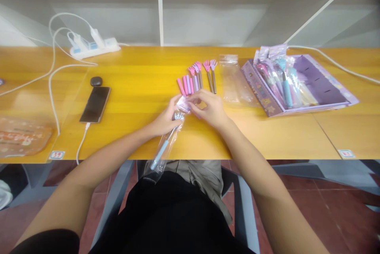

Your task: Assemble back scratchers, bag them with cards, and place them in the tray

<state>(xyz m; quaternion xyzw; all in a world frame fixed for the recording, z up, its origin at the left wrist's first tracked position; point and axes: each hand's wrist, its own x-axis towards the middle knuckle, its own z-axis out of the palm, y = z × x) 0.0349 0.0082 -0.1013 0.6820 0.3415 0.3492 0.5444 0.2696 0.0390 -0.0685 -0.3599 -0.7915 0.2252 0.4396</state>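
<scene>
A light blue back scratcher (160,154) with a claw-shaped head lies inside a clear plastic bag (172,138). My left hand (166,118) grips the bag near the claw, and the handle end hangs past the table's front edge. At the bag's top end, my right hand (208,107) pinches the crinkled plastic with thumb and fingers. Just beyond both hands lie several pink and purple handle tubes (186,84) and several claw heads on dark rods (207,72). To their right, clear empty bags (236,82) lie flat on the table.
An open purple display box (322,84) at the right holds several bagged scratchers (285,84). A charging phone (95,105), a dark earbud case (96,81) and a white power strip (95,48) with loose cables are on the left. Shelves rise behind the table (133,88).
</scene>
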